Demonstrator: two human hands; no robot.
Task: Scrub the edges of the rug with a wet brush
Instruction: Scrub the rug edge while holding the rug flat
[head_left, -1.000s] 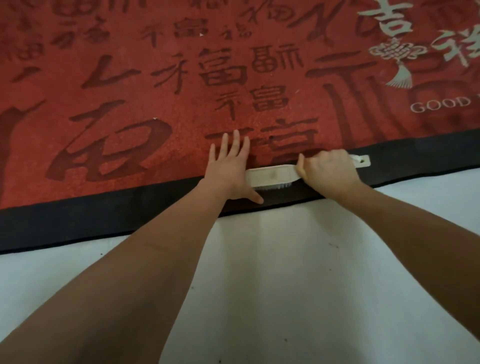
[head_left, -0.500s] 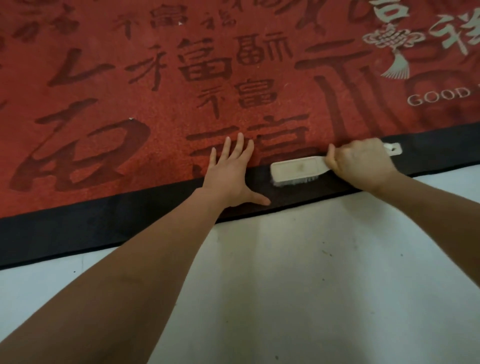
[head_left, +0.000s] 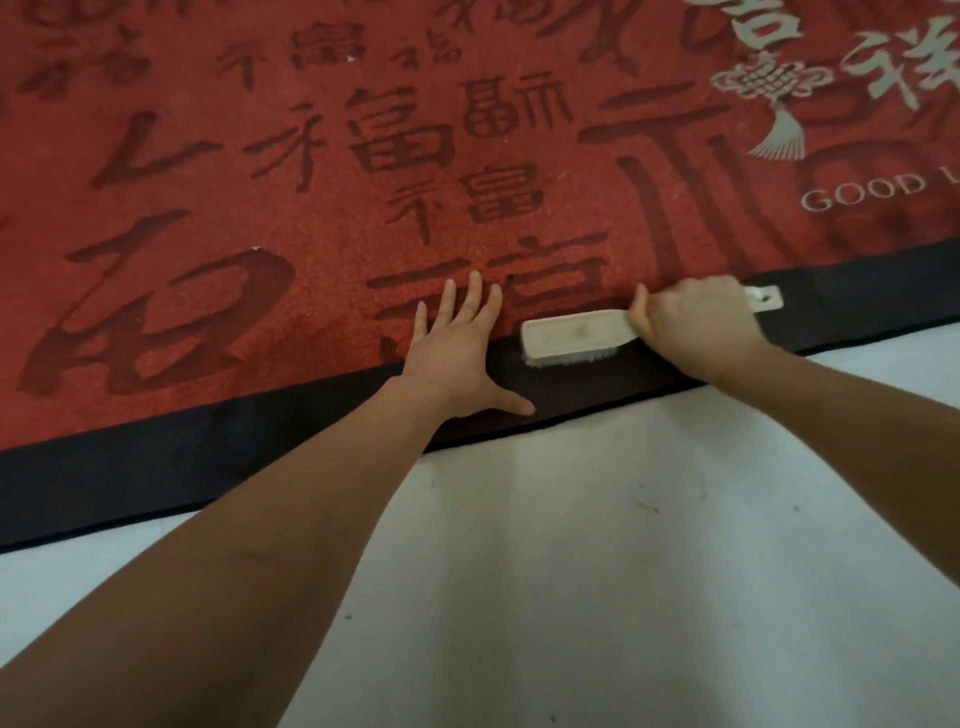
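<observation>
A red rug (head_left: 322, 171) with dark printed characters lies on the floor, and its black border (head_left: 156, 467) runs along the near side. My right hand (head_left: 696, 327) grips the handle of a cream scrub brush (head_left: 571, 338), whose bristles sit on the black border. The handle's end sticks out past my fist on the right. My left hand (head_left: 457, 353) presses flat on the rug just left of the brush, fingers spread over the red pile and thumb on the border.
White floor (head_left: 623, 545) with a few dark specks stretches in front of the rug's edge. Pale lettering "GOOD" (head_left: 862, 189) and a tassel motif (head_left: 779, 130) mark the rug at the upper right.
The brush slid to the right away from my left hand, then came back a little to the left along the border. My left hand has stayed flat in place.
</observation>
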